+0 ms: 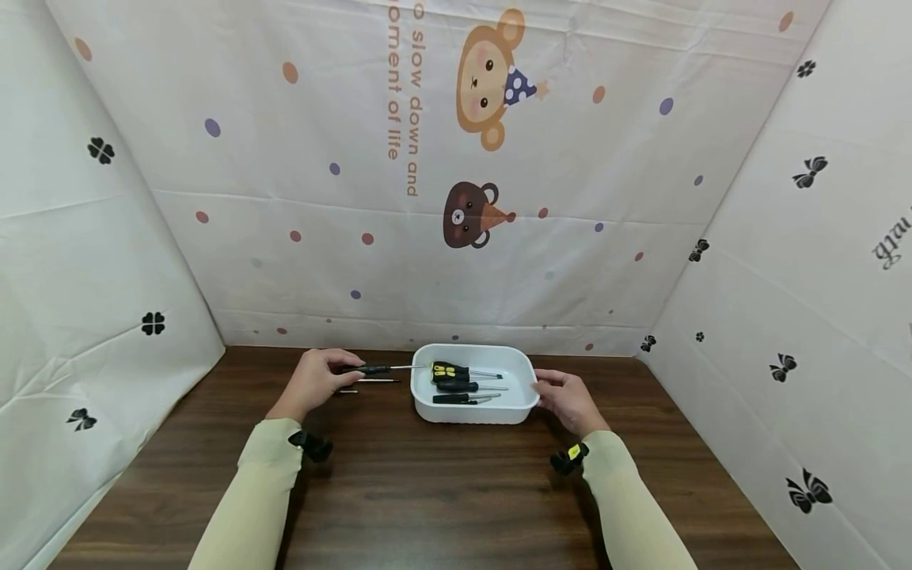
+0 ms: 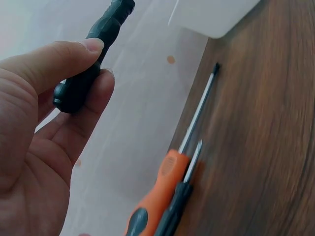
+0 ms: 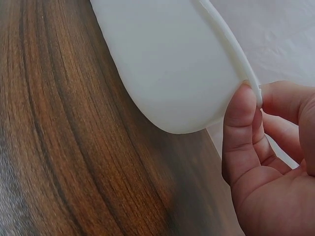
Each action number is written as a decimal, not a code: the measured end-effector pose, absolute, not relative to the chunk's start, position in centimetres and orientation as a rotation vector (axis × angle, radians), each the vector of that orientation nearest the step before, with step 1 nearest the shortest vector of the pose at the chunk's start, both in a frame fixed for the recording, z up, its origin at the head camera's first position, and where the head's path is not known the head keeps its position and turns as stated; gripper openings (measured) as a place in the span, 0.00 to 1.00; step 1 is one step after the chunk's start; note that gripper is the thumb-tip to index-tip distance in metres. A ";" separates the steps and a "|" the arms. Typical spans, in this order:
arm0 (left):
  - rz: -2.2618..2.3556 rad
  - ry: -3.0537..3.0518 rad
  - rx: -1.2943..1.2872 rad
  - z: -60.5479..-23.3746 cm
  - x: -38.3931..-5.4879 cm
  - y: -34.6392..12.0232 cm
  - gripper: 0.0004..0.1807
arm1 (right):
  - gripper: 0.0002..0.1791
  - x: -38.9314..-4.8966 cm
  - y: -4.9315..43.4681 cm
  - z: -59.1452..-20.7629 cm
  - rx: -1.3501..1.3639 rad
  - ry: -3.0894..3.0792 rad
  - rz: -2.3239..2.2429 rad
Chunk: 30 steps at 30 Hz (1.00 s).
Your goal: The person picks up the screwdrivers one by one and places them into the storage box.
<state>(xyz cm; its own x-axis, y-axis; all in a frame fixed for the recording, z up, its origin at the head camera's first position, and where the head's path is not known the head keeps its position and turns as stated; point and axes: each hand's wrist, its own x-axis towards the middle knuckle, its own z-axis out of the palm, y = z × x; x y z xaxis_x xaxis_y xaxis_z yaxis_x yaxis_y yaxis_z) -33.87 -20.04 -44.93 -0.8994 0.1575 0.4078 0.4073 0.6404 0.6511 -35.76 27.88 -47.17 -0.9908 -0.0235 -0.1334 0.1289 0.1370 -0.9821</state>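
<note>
My left hand (image 1: 313, 383) grips a black-handled screwdriver (image 2: 93, 73) between thumb and fingers; in the head view its metal shaft reaches the left rim of a white plastic tray (image 1: 470, 416). At the tray's right end, my right hand (image 1: 568, 400) pinches the rim, thumb and fingers on either side of the wall. Inside the tray lie several screwdrivers, among them a yellow-and-black one (image 1: 447, 370) and a black one (image 1: 456, 386). Below my left hand, an orange-handled screwdriver (image 2: 160, 182) and a shorter dark-handled screwdriver (image 2: 173, 209) lie side by side on the table.
The tray stands near the back edge of a dark wooden table (image 1: 427, 491). Close behind it rises a white printed cloth wall (image 1: 399, 269). Similar cloth sheets close off the left and right sides.
</note>
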 end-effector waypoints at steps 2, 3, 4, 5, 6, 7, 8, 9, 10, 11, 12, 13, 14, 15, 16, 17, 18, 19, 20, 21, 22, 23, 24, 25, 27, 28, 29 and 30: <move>-1.149 -2.546 -0.461 -44.8 -33.9 -19.5 0.09 | 0.25 -35.7 27.9 -47.2 0.105 2.283 -1.983; -1.170 -2.543 -0.463 -44.7 -33.9 -19.3 0.09 | 0.25 -35.7 27.9 -47.2 0.106 2.283 -1.982; -1.185 -2.540 -0.469 -44.6 -33.9 -19.0 0.09 | 0.26 -35.7 27.9 -47.1 0.106 2.284 -1.979; -1.199 -2.537 -0.472 -44.6 -34.0 -18.7 0.08 | 0.26 -35.7 27.9 -47.1 0.105 2.284 -1.978; -1.206 -2.534 -0.481 -44.5 -34.0 -18.4 0.08 | 0.26 -35.6 28.0 -47.1 0.103 2.284 -1.976; -1.218 -2.534 -0.481 -44.5 -34.0 -18.2 0.08 | 0.26 -35.6 28.0 -47.1 0.104 2.284 -1.976; -1.225 -2.535 -0.487 -44.5 -34.1 -17.9 0.07 | 0.26 -35.6 28.0 -47.1 0.105 2.283 -1.977; -1.234 -2.537 -0.485 -44.5 -34.1 -17.5 0.07 | 0.26 -35.6 28.0 -47.1 0.108 2.281 -1.979; -1.240 -2.537 -0.489 -44.5 -34.2 -17.2 0.07 | 0.26 -35.6 28.0 -47.1 0.107 2.280 -1.980; -1.241 -2.537 -0.500 -44.6 -34.3 -16.9 0.07 | 0.26 -35.6 28.0 -47.1 0.110 2.278 -1.985; -1.242 -2.536 -0.512 -44.7 -34.4 -16.6 0.07 | 0.26 -35.7 28.0 -47.1 0.110 2.276 -1.987; -1.253 -2.533 -0.517 -44.7 -34.5 -16.3 0.07 | 0.26 -35.7 28.0 -47.1 0.111 2.275 -1.989; -1.255 -2.530 -0.530 -44.8 -34.6 -15.9 0.07 | 0.26 -35.7 28.0 -47.1 0.111 2.273 -1.992; -1.253 -2.529 -0.538 -44.8 -34.7 -15.6 0.07 | 0.26 -35.7 28.0 -47.1 0.112 2.270 -1.996; -1.249 -2.524 -0.550 -44.9 -34.8 -15.3 0.07 | 0.26 -35.7 28.0 -47.2 0.108 2.270 -1.993; -1.244 -2.520 -0.558 -45.0 -34.9 -14.9 0.07 | 0.26 -35.7 28.0 -47.2 0.106 2.271 -1.991; -1.243 -2.515 -0.563 -45.0 -34.9 -14.6 0.07 | 0.26 -35.7 28.0 -47.2 0.106 2.273 -1.988; -1.243 -2.511 -0.570 -45.1 -35.0 -14.3 0.07 | 0.26 -35.7 28.0 -47.2 0.104 2.273 -1.987; -1.240 -2.507 -0.580 -45.1 -35.0 -14.0 0.07 | 0.26 -35.7 28.0 -47.2 0.104 2.273 -1.987; -1.239 -2.499 -0.595 -45.1 -35.1 -13.7 0.07 | 0.25 -35.7 28.0 -47.2 0.105 2.273 -1.986; -1.241 -2.494 -0.605 -45.2 -35.1 -13.5 0.07 | 0.25 -35.8 28.0 -47.2 0.105 2.275 -1.985; -1.240 -2.494 -0.615 -45.2 -35.2 -13.2 0.06 | 0.25 -35.8 27.9 -47.2 0.107 2.274 -1.988; -1.241 -2.494 -0.625 -45.3 -35.2 -13.0 0.06 | 0.24 -35.8 27.9 -47.2 0.112 2.274 -1.990; -1.243 -2.495 -0.632 -45.3 -35.3 -12.7 0.06 | 0.24 -35.8 27.9 -47.2 0.111 2.274 -1.990; -1.249 -2.506 -0.642 -45.5 -35.5 -12.3 0.06 | 0.24 -35.8 27.9 -47.2 0.107 2.276 -1.995; -1.259 -2.517 -0.637 -45.6 -35.6 -12.1 0.06 | 0.25 -35.9 27.9 -47.3 0.098 2.274 -2.000; -1.270 -2.528 -0.634 -45.7 -35.6 -11.8 0.07 | 0.25 -35.8 27.9 -47.3 0.090 2.273 -2.004; -1.276 -2.538 -0.631 -45.7 -35.6 -11.6 0.07 | 0.25 -35.9 28.0 -47.3 0.082 2.271 -2.004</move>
